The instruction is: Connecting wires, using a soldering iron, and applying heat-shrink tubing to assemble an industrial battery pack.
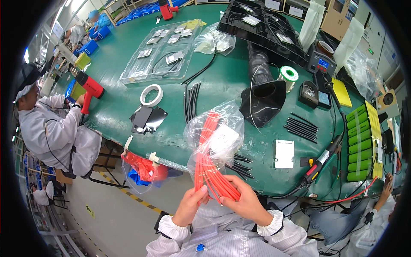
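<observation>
A bundle of red wires (209, 167) fans out of a clear plastic bag (231, 118) in front of my body, over the table's near edge. My left hand (189, 205) pinches a few of the wires near their lower ends. Closed around the right part of the bundle is my right hand (247, 200). The bag still covers the upper part of the wires, and a white label (223, 139) shows through it. Cut black wires (240, 166) lie on the table just beyond my right hand. My palms are partly hidden.
A white tape roll (151, 95) and black sheets (147, 119) lie left. A black funnel-like hood (263, 100), solder spool (288, 77), soldering iron (317, 165) and green battery pack (358, 143) stand right. At left, a co-worker holds a red heat gun (90, 88).
</observation>
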